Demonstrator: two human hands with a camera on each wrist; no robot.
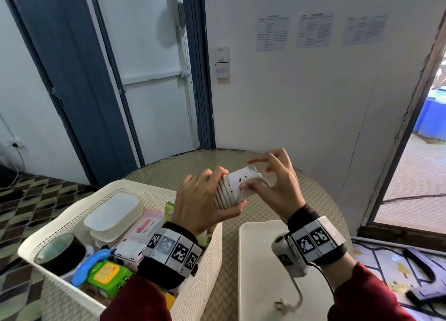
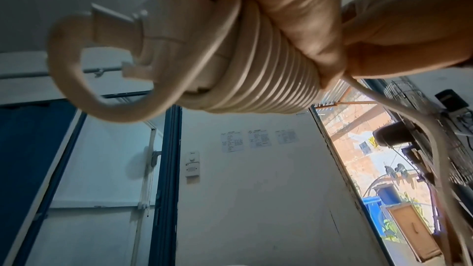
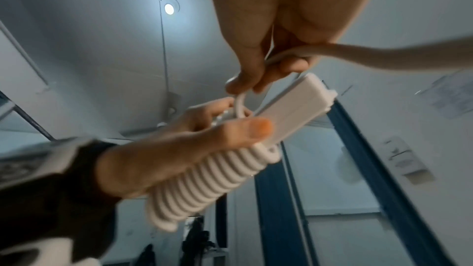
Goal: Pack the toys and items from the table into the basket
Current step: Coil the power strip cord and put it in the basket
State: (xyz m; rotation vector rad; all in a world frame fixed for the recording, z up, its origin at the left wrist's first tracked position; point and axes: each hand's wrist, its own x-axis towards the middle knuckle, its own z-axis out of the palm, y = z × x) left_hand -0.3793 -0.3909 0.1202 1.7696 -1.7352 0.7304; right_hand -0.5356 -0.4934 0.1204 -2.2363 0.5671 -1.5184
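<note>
A white power strip (image 1: pixel 243 179) with its cord (image 1: pixel 223 196) wound round it in tight coils is held in the air over the round table, just right of the basket (image 1: pixel 115 185). My left hand (image 1: pixel 205 200) grips the coiled end, fingers over the top and thumb underneath. My right hand (image 1: pixel 280 185) pinches the loose cord (image 3: pixel 281 56) beside the strip's bare end (image 3: pixel 289 108). In the left wrist view the coils (image 2: pixel 256 80) fill the grip of the left hand (image 2: pixel 294 17). The plug (image 1: pixel 280 305) dangles below my right wrist.
The cream perforated basket holds clear lidded boxes (image 1: pixel 113 214), a pink wipes pack (image 1: pixel 147 226), a green toy phone (image 1: pixel 106 275), a black-lidded jar (image 1: pixel 60 248) and a toy ambulance (image 1: pixel 128 253). A white tray (image 1: pixel 260 260) lies on the woven table (image 1: pixel 313 200). An open doorway is at right.
</note>
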